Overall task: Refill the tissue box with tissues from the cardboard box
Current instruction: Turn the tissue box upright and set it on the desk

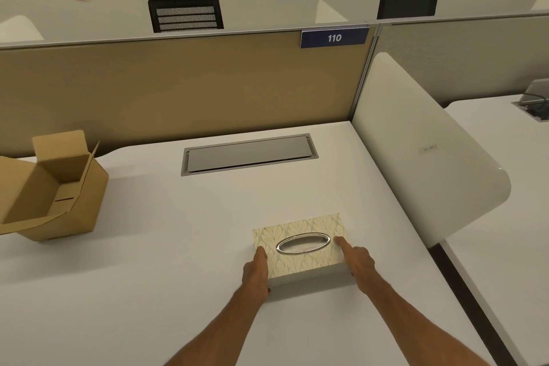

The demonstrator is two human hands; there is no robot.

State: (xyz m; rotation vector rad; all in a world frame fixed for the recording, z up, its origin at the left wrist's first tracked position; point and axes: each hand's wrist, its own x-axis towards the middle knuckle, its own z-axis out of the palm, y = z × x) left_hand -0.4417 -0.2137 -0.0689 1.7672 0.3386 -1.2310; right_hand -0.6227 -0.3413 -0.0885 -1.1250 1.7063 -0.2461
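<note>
Tissue box (300,248): patterned, oval slot, flat on desk (178,246) toward near right edge. Left hand (256,270) and right hand (358,261) clasp its short ends. Cardboard box (53,187): open, far left edge.

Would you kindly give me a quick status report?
Both hands, left and right, gripping patterned cream tissue box. Open brown cardboard box far left. Nothing between.
</note>
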